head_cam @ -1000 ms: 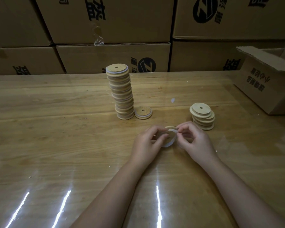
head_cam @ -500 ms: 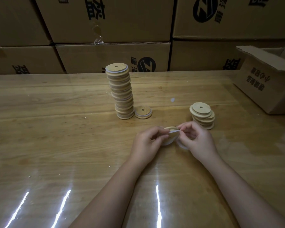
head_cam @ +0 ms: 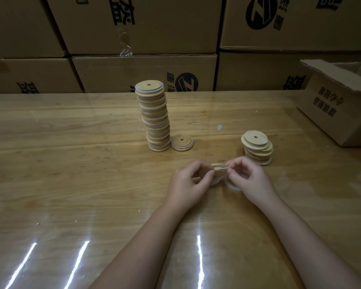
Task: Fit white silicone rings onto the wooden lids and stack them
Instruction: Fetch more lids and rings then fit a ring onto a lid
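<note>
A wall of stacked cardboard cartons (head_cam: 133, 28), printed with black characters and round logos, is seen along the far edge. A wide wooden table (head_cam: 71, 184) under a glossy clear cover is spread in front of them, and streaks of light are reflected near its front edge. An open cardboard box (head_cam: 338, 113) is set on the table at the far right, its flap raised.

A tall stack of ringed lids (head_cam: 154, 117) is stood near the middle of the table, leaning slightly, with white rims shown between the discs. The left hand (head_cam: 188, 184) and the right hand (head_cam: 252, 180) are held close together just in front of centre. A short stack of bare lids (head_cam: 257, 148) is placed just beyond the right hand. A single ringed lid (head_cam: 182, 142) is laid flat, touching the foot of the tall stack on its right.

A wooden lid (head_cam: 218, 165) is held nearly edge-on between the two hands; it is pinched by the curled fingers and thumb of the left hand. A white silicone ring (head_cam: 230, 184) is pinched against the lid's rim by the right thumb and forefinger, and the rest of it is seen as a loose loop below the right hand.
</note>
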Tool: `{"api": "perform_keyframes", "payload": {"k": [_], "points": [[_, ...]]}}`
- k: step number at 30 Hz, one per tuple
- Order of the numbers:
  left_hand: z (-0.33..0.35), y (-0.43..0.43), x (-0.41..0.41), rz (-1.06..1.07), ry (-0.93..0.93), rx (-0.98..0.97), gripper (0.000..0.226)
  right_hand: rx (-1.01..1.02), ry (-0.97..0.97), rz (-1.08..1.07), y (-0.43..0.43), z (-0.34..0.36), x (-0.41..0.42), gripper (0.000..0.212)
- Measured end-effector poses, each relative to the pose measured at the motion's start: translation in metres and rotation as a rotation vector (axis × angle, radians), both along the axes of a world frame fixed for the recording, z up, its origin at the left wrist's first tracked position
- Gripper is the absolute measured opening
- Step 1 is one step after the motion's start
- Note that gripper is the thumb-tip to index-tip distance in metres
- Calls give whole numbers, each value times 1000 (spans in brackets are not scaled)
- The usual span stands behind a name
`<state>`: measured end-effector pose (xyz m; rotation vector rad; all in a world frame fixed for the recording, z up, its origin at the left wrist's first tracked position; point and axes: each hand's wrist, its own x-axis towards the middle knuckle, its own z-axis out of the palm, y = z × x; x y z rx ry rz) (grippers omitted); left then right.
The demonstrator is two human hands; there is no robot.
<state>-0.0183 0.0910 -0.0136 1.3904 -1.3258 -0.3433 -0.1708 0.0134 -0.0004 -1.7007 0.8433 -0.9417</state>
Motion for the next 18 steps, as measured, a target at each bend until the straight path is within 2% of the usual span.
{"api": "perform_keyframes", "payload": {"k": [12,18], "points": [[0,1,4,49,6,49,10,34,-18,45,-2,-1,1,17],[3,2,4,28,-5,60,5,55,2,34,-4,-4,0,20]]}}
